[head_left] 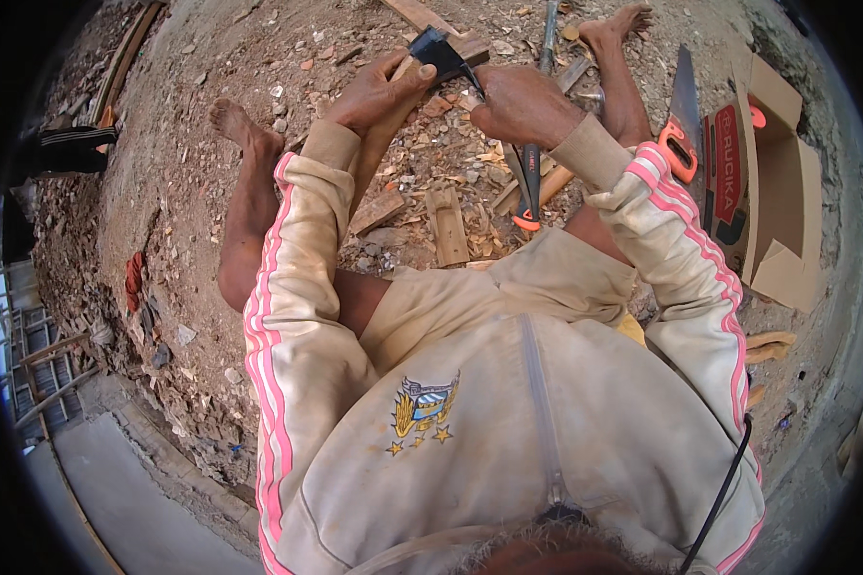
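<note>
My left hand (384,93) is closed around a pale wooden handle (385,144), its thumb near the top. At the handle's upper end sits a black, blocky metal head (435,52), like that of a hatchet. Close on the right, my right hand (523,105) is closed on a thin dark piece (472,80) that reaches toward the black head. Most of that piece is hidden in the fist, so its kind is unclear. Below the right hand lies a black tool handle with an orange end (527,196). A grooved wooden block (446,226) rests between my legs.
Rubble and wood chips cover the ground (192,182). A handsaw (680,134) with an orange handle lies on the right, beside an opened cardboard box (784,225). Past my hands are a board (422,16) and a metal bar (550,36). Red cloth (134,280) lies on the left.
</note>
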### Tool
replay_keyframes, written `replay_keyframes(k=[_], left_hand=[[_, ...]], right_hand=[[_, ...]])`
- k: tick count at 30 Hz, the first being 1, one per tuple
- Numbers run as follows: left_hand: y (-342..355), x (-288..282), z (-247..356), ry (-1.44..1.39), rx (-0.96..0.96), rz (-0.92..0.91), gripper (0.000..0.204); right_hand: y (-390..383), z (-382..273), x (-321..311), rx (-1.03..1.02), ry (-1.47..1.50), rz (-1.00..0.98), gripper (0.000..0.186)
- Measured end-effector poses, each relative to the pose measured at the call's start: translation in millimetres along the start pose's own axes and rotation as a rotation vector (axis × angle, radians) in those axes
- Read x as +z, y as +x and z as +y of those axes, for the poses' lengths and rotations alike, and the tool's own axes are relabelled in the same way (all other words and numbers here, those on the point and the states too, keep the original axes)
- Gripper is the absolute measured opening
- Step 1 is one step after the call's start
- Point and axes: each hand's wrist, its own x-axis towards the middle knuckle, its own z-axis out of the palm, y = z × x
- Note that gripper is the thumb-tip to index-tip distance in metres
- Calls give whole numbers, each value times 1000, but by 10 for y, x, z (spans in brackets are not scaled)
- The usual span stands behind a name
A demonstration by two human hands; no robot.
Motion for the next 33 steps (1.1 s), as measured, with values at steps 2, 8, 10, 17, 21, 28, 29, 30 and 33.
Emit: replay_keyframes(k=[2,8,10,17,21,28,29,30,33], left_hand=[[-44,-85,-102,-43,-33,36,51],[12,-192,59,-166,-94,106,46],[38,-204,106,-149,-110,141,46],[61,-84,-98,229,-16,260,54],[18,69,-113,645,-186,273,80],[128,-26,-218,703,-211,330,77],[109,-5,-248,715,-205,350,77],[88,35,-216,736,-194,362,77],[-53,258,-132,789,-164,375,76]], right_hand=[[39,-77,3,-64,7,81,35],[233,56,37,-164,18,395,32],[260,40,56,-123,35,440,30],[297,247,773,-49,483,308,36],[351,388,1458,20,745,276,45],[605,485,1422,10,766,131,43],[582,485,1323,16,731,91,43],[521,444,1209,26,701,61,42],[337,432,1321,-32,681,192,42]])
